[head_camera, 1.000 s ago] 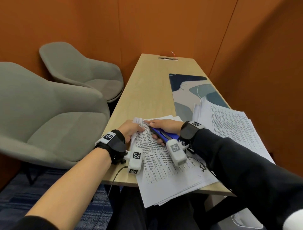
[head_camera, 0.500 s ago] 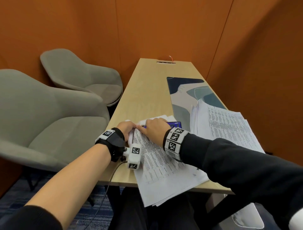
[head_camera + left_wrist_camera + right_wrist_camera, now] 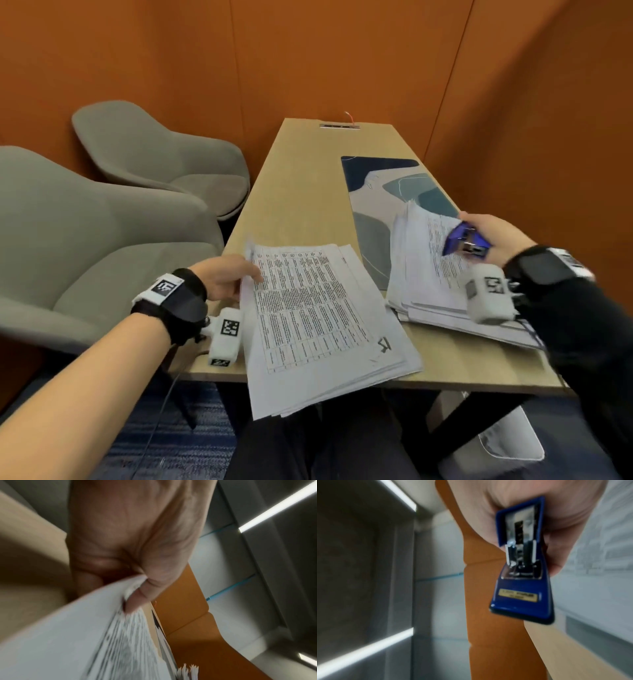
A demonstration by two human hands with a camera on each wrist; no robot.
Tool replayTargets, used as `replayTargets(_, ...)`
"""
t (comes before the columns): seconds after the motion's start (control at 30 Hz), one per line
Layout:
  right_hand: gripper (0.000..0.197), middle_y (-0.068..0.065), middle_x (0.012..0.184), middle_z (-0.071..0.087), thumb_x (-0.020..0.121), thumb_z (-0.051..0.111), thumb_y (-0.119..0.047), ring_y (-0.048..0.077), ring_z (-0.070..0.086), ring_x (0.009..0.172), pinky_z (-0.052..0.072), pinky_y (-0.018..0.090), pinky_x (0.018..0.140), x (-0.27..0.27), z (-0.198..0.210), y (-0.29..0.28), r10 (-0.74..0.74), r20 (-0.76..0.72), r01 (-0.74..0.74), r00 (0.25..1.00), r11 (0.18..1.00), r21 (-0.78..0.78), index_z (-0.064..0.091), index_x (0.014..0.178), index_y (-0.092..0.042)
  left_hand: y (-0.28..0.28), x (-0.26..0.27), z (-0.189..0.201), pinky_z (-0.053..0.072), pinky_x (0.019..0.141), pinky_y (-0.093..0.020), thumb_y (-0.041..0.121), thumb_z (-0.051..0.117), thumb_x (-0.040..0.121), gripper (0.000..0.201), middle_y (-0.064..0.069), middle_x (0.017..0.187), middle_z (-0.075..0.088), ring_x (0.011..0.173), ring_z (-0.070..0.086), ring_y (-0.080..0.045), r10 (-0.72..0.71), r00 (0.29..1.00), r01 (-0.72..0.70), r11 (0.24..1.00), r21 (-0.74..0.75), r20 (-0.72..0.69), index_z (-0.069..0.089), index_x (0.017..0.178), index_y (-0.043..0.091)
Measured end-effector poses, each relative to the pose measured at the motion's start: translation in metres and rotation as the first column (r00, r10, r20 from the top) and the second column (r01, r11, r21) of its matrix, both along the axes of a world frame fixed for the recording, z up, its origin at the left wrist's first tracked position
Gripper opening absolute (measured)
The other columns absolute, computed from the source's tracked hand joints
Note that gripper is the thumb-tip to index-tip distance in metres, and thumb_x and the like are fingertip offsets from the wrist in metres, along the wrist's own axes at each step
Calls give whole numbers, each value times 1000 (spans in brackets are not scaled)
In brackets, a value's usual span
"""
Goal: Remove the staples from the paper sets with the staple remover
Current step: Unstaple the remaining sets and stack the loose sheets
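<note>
A set of printed sheets (image 3: 308,308) lies at the table's near edge and overhangs it. My left hand (image 3: 233,277) pinches its upper left corner, thumb on top of the paper set (image 3: 120,635) in the left wrist view. My right hand (image 3: 493,233) is raised at the right, above a second pile of papers (image 3: 431,267), and grips the blue staple remover (image 3: 466,241). The right wrist view has the staple remover (image 3: 522,574) close up, blue body with metal parts inside, held between the fingers and the thumb.
The wooden table (image 3: 308,192) runs away from me, with a patterned desk mat (image 3: 383,192) along its right side under the second pile. Two grey armchairs (image 3: 85,240) stand to the left. Orange walls close in at the back and right.
My right hand has left the top corner of the near paper set and swung out to the right over the other pile, carrying the staple remover. The left hand stays at the corner.
</note>
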State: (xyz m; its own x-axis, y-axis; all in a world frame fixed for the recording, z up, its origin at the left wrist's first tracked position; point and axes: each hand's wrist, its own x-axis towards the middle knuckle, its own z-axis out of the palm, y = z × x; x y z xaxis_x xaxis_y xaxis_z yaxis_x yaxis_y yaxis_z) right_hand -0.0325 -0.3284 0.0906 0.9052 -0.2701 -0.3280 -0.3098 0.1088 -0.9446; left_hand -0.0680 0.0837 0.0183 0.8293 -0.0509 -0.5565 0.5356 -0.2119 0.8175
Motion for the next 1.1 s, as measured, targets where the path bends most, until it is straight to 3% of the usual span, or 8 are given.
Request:
replayTargets(0.2, 21, 12, 82, 64, 106, 35, -21, 18, 64, 69, 53, 29, 39, -61, -15, -94, -123, -143, 162, 982, 938, 307, 49, 108, -5, -14, 22, -14, 44, 93, -36, 10, 63, 89, 39, -14, 126, 59, 105, 59, -29, 297, 905, -312, 950, -2, 305, 54, 126, -1)
replayTargets(0.37, 16, 10, 72, 62, 91, 63, -13, 16, 61, 64, 54, 25, 44, -94, -27, -107, -168, -183, 228, 969, 893, 389, 51, 96, -4, -14, 27, -20, 43, 103, -47, 8, 66, 81, 44, -13, 126, 61, 113, 58, -33, 19, 944, -109, 960, 258, 329, 56, 125, 5)
replayTargets(0.57, 12, 10, 73, 64, 96, 48, -6, 17, 65, 55, 57, 28, 48, -75, 2, -13, 129, 111, -125, 985, 991, -35, 55, 88, -11, -28, 14, 32, 51, 83, -40, 4, 48, 82, 26, -10, 104, 68, 93, 63, -26, 265, 607, -460, 886, 59, 750, 62, 103, 11)
replayTargets(0.7, 42, 4, 108, 59, 88, 66, -14, 20, 61, 96, 49, 29, 77, -48, -14, 75, 535, -62, -421, 842, 581, -697, 50, 126, -23, -30, 7, 72, 44, 67, -23, 4, 43, 86, 13, -4, 87, 59, 77, 52, -18, 262, 374, -567, 823, -3, 890, 51, 92, 12)
replayTargets(0.77, 36, 5, 108, 58, 87, 60, -11, 24, 59, 101, 47, 29, 81, -29, -28, 112, 582, -166, -474, 796, 429, -769, 51, 122, -13, -28, 2, 89, 38, 55, -9, 1, 41, 89, 12, 1, 85, 55, 72, 48, -13, 262, 287, -617, 787, -32, 921, 48, 91, 11)
replayTargets(0.93, 12, 19, 106, 61, 93, 52, -11, 36, 60, 112, 47, 33, 75, -4, -32, 149, 539, -401, -530, 741, 100, -842, 57, 98, -1, 3, -2, 99, 43, 71, -30, 4, 42, 88, 10, -4, 91, 61, 79, 52, -20, 274, 199, -651, 755, -82, 941, 49, 90, 11)
replayTargets(1.0, 48, 18, 131, 57, 91, 62, -24, 32, 55, 121, 47, 36, 91, 4, -28, 150, 577, -326, -505, 749, 178, -845, 50, 130, 1, 10, -3, 98, 40, 68, -29, 3, 41, 88, 10, -1, 84, 58, 74, 48, -16, 275, 168, -653, 750, -102, 947, 47, 87, 11)
replayTargets(1.1, 102, 10, 154, 32, 82, 77, -30, 26, 39, 138, 35, 37, 109, 7, -3, 156, 624, 115, -474, 773, 688, -549, 9, 155, -12, 9, 1, 97, 30, 59, -30, 2, 39, 89, 17, 4, 65, 43, 60, 33, -12, 280, 129, -652, 747, -132, 951, 38, 77, 14)
